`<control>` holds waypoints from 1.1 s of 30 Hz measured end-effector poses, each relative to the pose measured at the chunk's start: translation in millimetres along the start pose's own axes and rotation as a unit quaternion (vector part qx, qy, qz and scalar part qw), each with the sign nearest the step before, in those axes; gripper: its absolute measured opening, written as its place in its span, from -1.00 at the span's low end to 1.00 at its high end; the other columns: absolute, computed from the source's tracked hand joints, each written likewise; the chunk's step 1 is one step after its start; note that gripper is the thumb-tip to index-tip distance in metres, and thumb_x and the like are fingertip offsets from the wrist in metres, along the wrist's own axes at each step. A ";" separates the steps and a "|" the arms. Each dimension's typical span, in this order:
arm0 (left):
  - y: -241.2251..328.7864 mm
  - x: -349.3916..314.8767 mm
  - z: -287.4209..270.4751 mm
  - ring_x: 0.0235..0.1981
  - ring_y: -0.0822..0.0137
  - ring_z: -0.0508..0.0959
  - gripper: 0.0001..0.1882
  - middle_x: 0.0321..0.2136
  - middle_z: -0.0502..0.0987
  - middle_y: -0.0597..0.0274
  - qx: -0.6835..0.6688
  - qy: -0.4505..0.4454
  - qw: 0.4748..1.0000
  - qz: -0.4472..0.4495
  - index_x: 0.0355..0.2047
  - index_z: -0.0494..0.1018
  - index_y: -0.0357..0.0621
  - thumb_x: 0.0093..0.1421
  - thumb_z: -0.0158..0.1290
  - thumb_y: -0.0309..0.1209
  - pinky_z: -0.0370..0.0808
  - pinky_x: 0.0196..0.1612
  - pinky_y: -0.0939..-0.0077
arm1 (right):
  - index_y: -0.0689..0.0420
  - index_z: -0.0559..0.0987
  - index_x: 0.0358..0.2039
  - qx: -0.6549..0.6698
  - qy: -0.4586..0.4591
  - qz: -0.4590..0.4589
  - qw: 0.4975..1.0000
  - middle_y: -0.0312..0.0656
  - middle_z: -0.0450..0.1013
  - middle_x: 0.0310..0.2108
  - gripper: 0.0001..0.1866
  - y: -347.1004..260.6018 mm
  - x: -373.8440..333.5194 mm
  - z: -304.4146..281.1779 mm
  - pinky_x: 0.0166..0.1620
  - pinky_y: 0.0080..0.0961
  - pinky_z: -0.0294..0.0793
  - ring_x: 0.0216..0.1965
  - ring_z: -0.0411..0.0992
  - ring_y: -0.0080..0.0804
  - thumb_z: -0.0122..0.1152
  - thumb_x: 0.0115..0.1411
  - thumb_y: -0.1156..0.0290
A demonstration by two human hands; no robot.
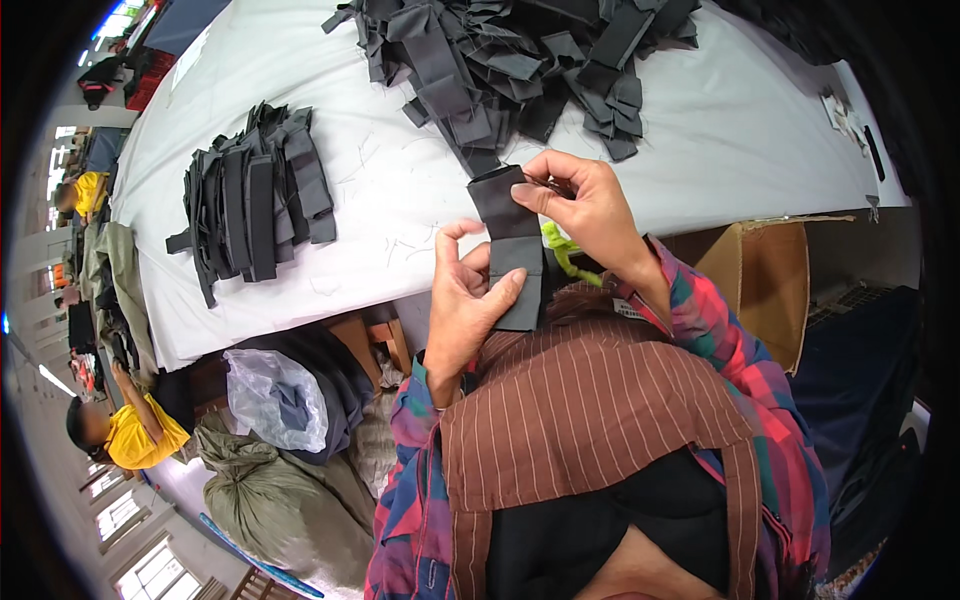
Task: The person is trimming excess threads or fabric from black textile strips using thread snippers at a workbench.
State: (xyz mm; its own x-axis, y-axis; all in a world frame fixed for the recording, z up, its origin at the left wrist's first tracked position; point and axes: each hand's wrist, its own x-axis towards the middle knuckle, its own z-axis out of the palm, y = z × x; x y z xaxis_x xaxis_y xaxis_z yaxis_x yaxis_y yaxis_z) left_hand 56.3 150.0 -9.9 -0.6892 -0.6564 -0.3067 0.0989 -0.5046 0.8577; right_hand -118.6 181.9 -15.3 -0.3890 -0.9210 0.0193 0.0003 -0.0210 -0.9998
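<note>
The dark strip [515, 245] was between my two hands, held up over the near edge of the white desk [380, 215], just in front of my apron [590, 410]. Its long axis ran away from me, from the end by my apron to the far end toward the pile [480, 85], tilting a little leftward as it went. Neither hand had to reach: my left hand [465, 295] was on the nearer half and my right hand [595, 205] at the far end, so the free length between them was what mattered most. A line crossed the strip about midway, just beyond my left thumb. The left thumb lay pressed on its face, with other fingers partly hidden behind, pinching it; the index was crooked up, clear of the left edge. The right thumb and index pinched the far right corner, while the rest curled round something dark and slim that I could not make out; a lime cord [565, 252] hung below that palm. My left wrist rose almost straight from below, palm turned inward; my right forearm slanted in from the lower right, fingers pointing left.
</note>
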 end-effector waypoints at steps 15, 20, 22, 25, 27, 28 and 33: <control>-11.5 9.8 -13.5 -0.55 0.72 0.34 -0.77 -0.55 0.44 0.51 0.053 0.061 0.996 -0.036 -0.40 0.51 -0.26 0.29 0.02 -0.34 0.27 -0.51 0.77 | 0.27 0.53 -0.53 0.011 0.001 0.017 1.000 -0.51 0.27 -0.64 -0.83 17.2 3.0 2.0 -0.52 -0.74 0.11 -0.56 0.12 -0.79 0.27 0.12 0.46; -11.5 10.5 -10.0 -0.60 0.71 0.30 -0.75 -0.60 0.43 0.51 0.051 0.097 0.994 -0.025 -0.47 0.51 -0.26 0.27 0.04 -0.34 0.24 -0.54 0.76 | 0.26 0.54 -0.50 0.007 -0.008 0.027 1.000 -0.50 0.31 -0.60 -0.85 8.4 -1.2 1.8 -0.48 -0.74 0.15 -0.53 0.15 -0.78 0.27 0.13 0.45; -11.3 10.5 -7.8 -0.61 0.71 0.29 -0.75 -0.61 0.42 0.51 0.046 0.110 0.993 -0.026 -0.49 0.51 -0.26 0.26 0.05 -0.35 0.23 -0.55 0.75 | 0.27 0.54 -0.50 0.011 -0.009 0.026 1.000 -0.49 0.31 -0.60 -0.85 12.7 -1.0 0.8 -0.48 -0.73 0.15 -0.53 0.15 -0.78 0.28 0.12 0.45; -16.2 11.3 -11.0 -0.62 0.70 0.30 -0.76 -0.62 0.42 0.51 0.042 0.121 0.992 -0.013 -0.51 0.51 -0.26 0.25 0.07 -0.37 0.24 -0.56 0.75 | 0.27 0.55 -0.48 0.003 -0.016 0.004 1.000 -0.47 0.33 -0.59 -0.85 12.9 -1.5 -0.6 -0.47 -0.73 0.18 -0.52 0.17 -0.77 0.28 0.12 0.45; -19.0 11.9 -14.4 -0.61 0.71 0.30 -0.77 -0.63 0.42 0.51 0.055 0.127 0.990 -0.004 -0.51 0.51 -0.26 0.24 0.08 -0.38 0.23 -0.56 0.75 | 0.27 0.55 -0.48 -0.008 -0.021 -0.016 1.000 -0.46 0.35 -0.59 -0.85 12.5 -1.9 0.0 -0.46 -0.73 0.20 -0.52 0.19 -0.77 0.29 0.11 0.45; -18.3 12.2 -13.0 -0.61 0.71 0.30 -0.77 -0.63 0.42 0.51 0.054 0.127 0.990 -0.005 -0.51 0.51 -0.26 0.24 0.08 -0.38 0.23 -0.56 0.75 | 0.28 0.55 -0.48 -0.029 -0.009 -0.046 0.998 -0.45 0.36 -0.59 -0.86 12.5 -1.9 1.2 -0.45 -0.73 0.22 -0.52 0.21 -0.77 0.28 0.11 0.47; -21.1 13.7 -12.9 -0.64 0.74 0.17 -0.76 -0.67 0.31 0.60 0.097 0.107 0.990 0.002 -0.57 0.47 -0.20 0.23 0.10 -0.38 0.06 -0.60 0.73 | 0.27 0.53 -0.49 -0.028 0.005 -0.004 1.000 -0.43 0.39 -0.59 -0.88 20.2 1.6 -0.3 -0.43 -0.72 0.28 -0.50 0.26 -0.77 0.26 0.11 0.50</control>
State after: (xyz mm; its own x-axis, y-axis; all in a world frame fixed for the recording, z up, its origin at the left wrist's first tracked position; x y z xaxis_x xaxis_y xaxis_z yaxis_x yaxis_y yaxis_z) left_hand 54.0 144.4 -37.5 -0.5200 -0.7716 -0.3664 -0.0537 -0.3985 0.9156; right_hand -119.4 180.1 -35.5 -0.3974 -0.9172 0.0280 -0.0552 -0.0066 -0.9985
